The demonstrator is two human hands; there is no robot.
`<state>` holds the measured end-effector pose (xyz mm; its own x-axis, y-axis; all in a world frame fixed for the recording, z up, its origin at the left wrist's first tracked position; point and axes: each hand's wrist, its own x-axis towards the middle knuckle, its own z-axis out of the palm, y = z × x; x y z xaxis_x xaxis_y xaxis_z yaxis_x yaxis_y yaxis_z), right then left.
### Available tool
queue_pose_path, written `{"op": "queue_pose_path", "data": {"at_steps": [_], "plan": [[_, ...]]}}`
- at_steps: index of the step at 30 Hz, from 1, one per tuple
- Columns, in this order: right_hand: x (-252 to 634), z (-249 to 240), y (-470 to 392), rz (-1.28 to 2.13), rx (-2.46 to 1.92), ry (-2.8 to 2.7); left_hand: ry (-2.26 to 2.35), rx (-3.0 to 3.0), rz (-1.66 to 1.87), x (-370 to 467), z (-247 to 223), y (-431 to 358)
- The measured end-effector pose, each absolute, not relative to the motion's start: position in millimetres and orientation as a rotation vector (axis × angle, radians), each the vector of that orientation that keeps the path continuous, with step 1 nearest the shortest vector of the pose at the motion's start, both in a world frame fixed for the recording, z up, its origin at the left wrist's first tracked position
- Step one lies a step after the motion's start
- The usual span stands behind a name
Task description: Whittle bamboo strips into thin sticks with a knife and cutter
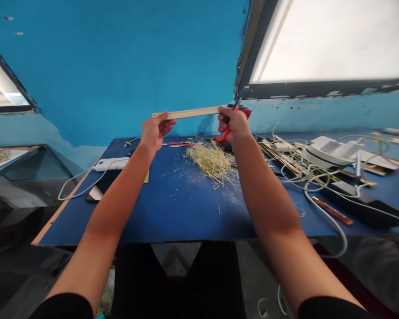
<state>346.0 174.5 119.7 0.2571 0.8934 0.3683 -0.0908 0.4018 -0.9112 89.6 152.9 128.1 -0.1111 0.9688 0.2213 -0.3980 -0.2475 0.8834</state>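
Note:
A pale, thin wooden strip [194,113] is held up level above the far part of the blue table. My left hand [155,130] pinches its left end between thumb and fingers. At the other end, my right hand [233,123] grips the strip and also has a red-handled tool [224,133] in it, its dark blade pointing up and away. Below, a heap of fine pale shavings [211,163] lies on the table, with small bits scattered around it.
On the blue table [186,217], a white power strip [111,164] and a dark phone-like object lie at left. Tangled white cables [307,177], grey-white model-like parts [332,153], wood strips and an orange-brown packet [332,210] fill the right. Behind stands a blue wall.

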Motion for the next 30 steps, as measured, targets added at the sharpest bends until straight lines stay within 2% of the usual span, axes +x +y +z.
{"op": "queue_pose_path", "data": {"at_steps": [9, 13, 21, 30], "plan": [[350.9, 119.1, 187.4, 0.58, -0.993, -1.089, 0.897, 1.481, 0.844, 98.6, 123.0, 132.9], [331.4, 120.9, 174.9, 0.496, -1.088, -1.234, 0.922, 1.424, 0.974, 111.5, 123.0, 127.4], [293.3, 112.5, 148.7, -0.076, -1.445, -2.031, 1.024, 1.332, 1.32, 110.7, 126.3, 132.1], [277.2, 108.6, 137.1, -0.218, -1.447, -2.128, 1.022, 1.38, 1.44, 114.7, 124.7, 131.4]]}}
